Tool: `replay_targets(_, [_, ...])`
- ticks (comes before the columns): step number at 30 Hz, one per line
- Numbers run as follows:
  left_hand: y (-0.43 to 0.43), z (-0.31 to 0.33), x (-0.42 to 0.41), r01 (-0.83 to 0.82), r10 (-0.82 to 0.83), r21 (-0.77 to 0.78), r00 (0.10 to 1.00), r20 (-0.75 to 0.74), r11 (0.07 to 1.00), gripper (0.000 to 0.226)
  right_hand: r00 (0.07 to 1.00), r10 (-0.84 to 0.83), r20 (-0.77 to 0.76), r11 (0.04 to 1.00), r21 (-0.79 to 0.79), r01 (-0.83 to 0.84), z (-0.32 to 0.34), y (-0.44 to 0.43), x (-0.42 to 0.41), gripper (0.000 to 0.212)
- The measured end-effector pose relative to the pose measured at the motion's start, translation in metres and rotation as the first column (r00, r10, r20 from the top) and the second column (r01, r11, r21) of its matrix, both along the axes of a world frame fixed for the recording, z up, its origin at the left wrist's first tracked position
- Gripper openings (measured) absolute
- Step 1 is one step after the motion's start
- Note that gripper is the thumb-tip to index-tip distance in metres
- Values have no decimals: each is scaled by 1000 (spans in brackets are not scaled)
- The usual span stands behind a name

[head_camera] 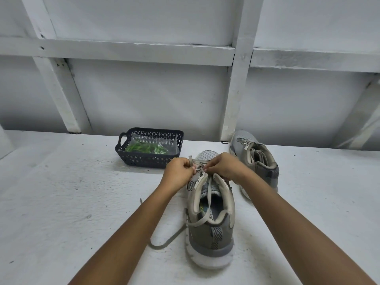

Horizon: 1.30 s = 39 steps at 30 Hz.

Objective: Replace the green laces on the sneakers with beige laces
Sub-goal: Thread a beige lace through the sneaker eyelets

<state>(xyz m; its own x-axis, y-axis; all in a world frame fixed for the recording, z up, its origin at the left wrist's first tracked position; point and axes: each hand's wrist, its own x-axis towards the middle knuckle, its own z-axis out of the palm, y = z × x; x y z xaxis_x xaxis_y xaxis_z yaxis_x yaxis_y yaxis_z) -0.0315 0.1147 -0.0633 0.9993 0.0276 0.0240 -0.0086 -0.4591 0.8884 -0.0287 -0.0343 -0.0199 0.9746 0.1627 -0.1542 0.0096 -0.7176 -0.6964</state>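
Observation:
A grey sneaker point(211, 229) stands in front of me with its heel toward me and its toe away. A beige lace point(197, 221) runs through its eyelets, and one loose end trails over the collar and down onto the floor at the left. My left hand point(177, 173) pinches the lace at the upper eyelets on the left side. My right hand point(226, 166) pinches the lace on the right side of the same spot. A second grey sneaker point(259, 159) with beige laces lies behind, to the right. Green laces point(146, 148) lie bagged in a dark basket point(148, 159).
The white rough floor point(61, 202) spreads to the left and front. A white wall with painted wooden beams point(236, 99) stands right behind the basket and the second sneaker.

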Motion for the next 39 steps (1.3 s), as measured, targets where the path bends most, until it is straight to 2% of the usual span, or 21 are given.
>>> replay_targets(7, [-2, 4, 0, 2, -17, 200, 997, 74, 980, 12, 1000, -3, 22, 1000, 8, 3, -4, 0, -1, 20])
replay_targets(13, [-7, 4, -5, -52, 9, 269, 987, 159, 962, 15, 998, -28, 48, 999, 37, 26, -13, 0, 4, 18])
replay_targets(17, [-11, 2, -8, -14, -48, 294, 978, 203, 956, 16, 996, -48, 69, 998, 48, 45, -20, 1, 7, 17])
replay_targets(20, [-9, 2, -5, 36, -89, 294, 981, 171, 955, 19, 995, -53, 81, 998, 31, 51, -23, 1, 7, 16])
replay_targets(23, [-5, 5, -11, 69, -74, 144, 997, 32, 987, 48, 996, -51, 80, 998, -41, 54, -25, 2, 7, 10])
replay_targets(24, [-6, 7, -16, 80, -79, 84, 997, -12, 993, 51, 996, -49, 79, 997, -60, 54, -26, 3, 9, 11])
replay_targets(28, [-11, 12, -38, 187, -202, -129, 973, -111, 974, 42, 996, -22, 87, 996, -85, 29, -30, 1, 11, 23])
replay_targets(31, [-12, 9, -48, 223, -239, -161, 968, -82, 961, 36, 996, -42, 74, 997, 70, 37, -28, -5, 3, 19])
replay_targets(33, [-15, 10, -54, 138, -155, -173, 984, -85, 975, 39, 993, -113, 25, 965, 239, 104, -27, -11, -4, 21])
replay_targets(36, [-19, 9, -58, 19, -19, -2, 1000, -25, 1000, 45, 975, -193, -106, 785, 579, 218, -17, -19, -17, 23])
replay_targets(39, [-25, 9, -63, -71, 71, -6, 997, 36, 997, 41, 972, -193, -134, 573, 788, 223, -3, -29, -27, 25])
